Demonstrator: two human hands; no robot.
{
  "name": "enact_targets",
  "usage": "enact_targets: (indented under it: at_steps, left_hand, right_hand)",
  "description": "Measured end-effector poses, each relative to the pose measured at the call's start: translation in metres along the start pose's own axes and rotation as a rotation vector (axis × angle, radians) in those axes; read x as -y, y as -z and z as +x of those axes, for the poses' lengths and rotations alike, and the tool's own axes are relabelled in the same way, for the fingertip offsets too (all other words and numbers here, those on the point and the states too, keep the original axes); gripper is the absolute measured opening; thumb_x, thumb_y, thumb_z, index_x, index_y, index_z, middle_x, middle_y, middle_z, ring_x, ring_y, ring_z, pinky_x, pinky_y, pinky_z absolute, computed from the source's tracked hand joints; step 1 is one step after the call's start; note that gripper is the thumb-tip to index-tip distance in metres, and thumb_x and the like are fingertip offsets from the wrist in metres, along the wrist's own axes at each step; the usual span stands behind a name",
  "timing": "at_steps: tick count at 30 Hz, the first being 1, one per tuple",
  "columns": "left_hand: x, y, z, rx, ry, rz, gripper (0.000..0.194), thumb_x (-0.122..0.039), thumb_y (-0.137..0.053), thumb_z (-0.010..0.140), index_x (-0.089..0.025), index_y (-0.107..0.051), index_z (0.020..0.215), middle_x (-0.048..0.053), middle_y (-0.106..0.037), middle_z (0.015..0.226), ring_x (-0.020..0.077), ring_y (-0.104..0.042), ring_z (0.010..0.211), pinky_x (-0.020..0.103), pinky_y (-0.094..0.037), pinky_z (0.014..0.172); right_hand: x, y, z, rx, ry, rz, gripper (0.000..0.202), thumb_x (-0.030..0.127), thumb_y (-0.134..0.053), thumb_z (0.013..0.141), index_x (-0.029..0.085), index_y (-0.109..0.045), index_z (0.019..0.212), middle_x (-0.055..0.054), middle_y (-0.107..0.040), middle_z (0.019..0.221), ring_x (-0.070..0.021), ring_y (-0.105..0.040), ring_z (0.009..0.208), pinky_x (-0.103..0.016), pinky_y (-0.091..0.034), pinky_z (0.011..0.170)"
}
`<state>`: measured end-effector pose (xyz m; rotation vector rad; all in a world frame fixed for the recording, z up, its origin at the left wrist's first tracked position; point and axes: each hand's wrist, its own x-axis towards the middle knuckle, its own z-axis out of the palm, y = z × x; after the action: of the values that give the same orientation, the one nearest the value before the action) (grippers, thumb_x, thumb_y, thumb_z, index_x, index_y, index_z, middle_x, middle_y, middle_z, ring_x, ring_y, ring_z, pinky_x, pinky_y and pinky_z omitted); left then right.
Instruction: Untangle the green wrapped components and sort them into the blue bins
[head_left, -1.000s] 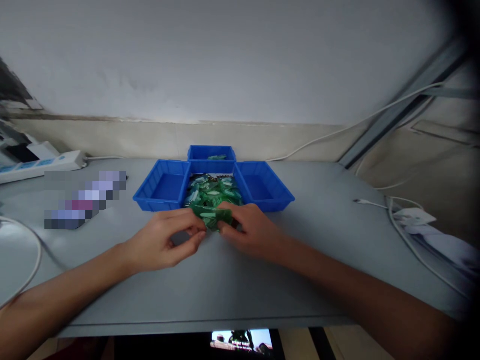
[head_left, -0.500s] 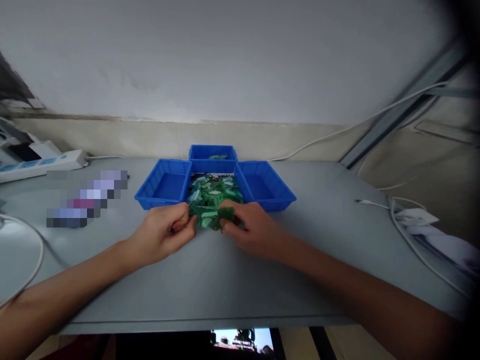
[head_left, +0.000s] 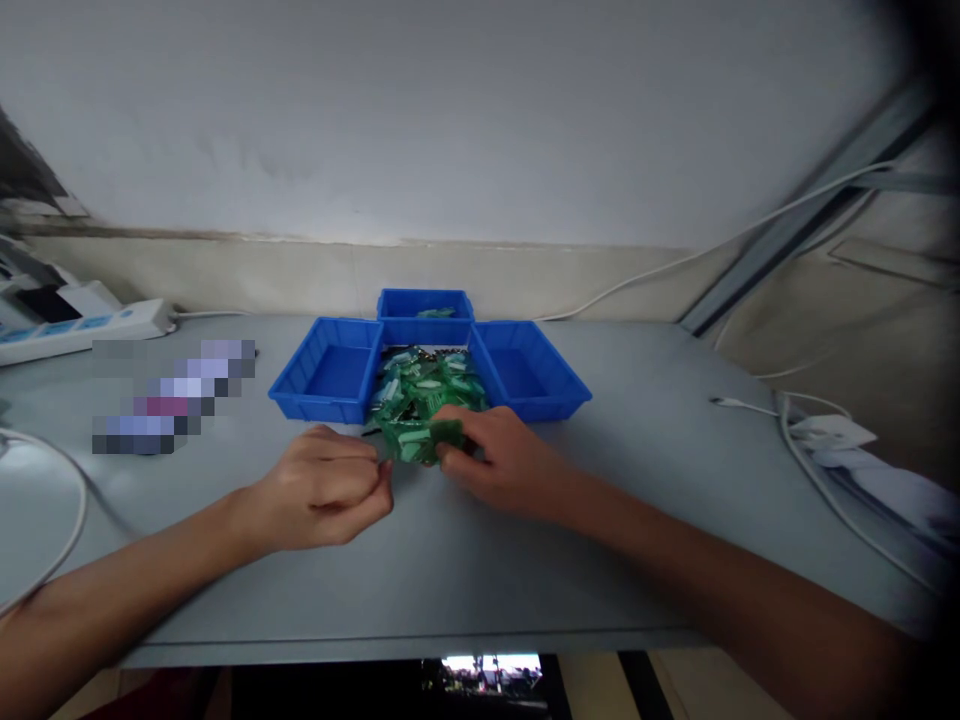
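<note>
A green packet (head_left: 412, 443) with a pale label is pinched in my right hand (head_left: 502, 460), near the front of a pile of similar green packets (head_left: 429, 383). My left hand (head_left: 330, 490) is closed, its fingertips at the packet's left side; whether they grip anything is hidden. The pile lies between a left blue bin (head_left: 319, 408) and a right blue bin (head_left: 544, 410), with no packets visible in either. Behind it, the back blue bin (head_left: 426, 328) holds a green packet (head_left: 436, 312).
A white power strip (head_left: 112, 326) lies at the back left, with a pixelated item (head_left: 180, 395) in front of it. White cables (head_left: 806, 470) and a white adapter (head_left: 832, 432) lie at the right. A lit screen (head_left: 491, 675) shows below the grey table's front edge (head_left: 420, 648).
My left hand has moved slightly down toward the table's front edge. The packet in my right hand has shifted slightly left and down.
</note>
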<state>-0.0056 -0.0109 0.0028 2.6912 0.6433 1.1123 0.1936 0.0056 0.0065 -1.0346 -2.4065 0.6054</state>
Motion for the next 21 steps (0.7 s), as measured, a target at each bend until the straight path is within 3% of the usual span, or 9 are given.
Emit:
enact_targets:
  at_steps: [7, 21]
  left_hand:
    - [0.0, 0.0, -0.003, 0.049, -0.078, -0.038, 0.045, -0.005, -0.048, 0.074, -0.014, -0.016, 0.043, -0.007, -0.02, 0.039, 0.0046, -0.023, 0.034, 0.025, -0.021, 0.04]
    - [0.013, -0.003, -0.001, 0.186, 0.124, 0.005, 0.039, -0.016, -0.045, 0.08, -0.016, -0.023, 0.048, -0.007, -0.02, 0.046, 0.0055, -0.023, 0.041, 0.021, -0.023, 0.042]
  right_hand:
    - [0.0, -0.001, 0.0, 0.014, -0.021, 0.008, 0.007, 0.017, -0.042, 0.075, 0.017, -0.049, 0.073, 0.006, -0.042, 0.051, -0.005, -0.037, 0.044, -0.018, -0.024, 0.045]
    - [0.001, 0.0, 0.0, 0.009, -0.002, -0.002, 0.005, 0.017, -0.043, 0.075, 0.017, -0.047, 0.072, 0.007, -0.044, 0.051, -0.005, -0.04, 0.046, -0.018, -0.024, 0.045]
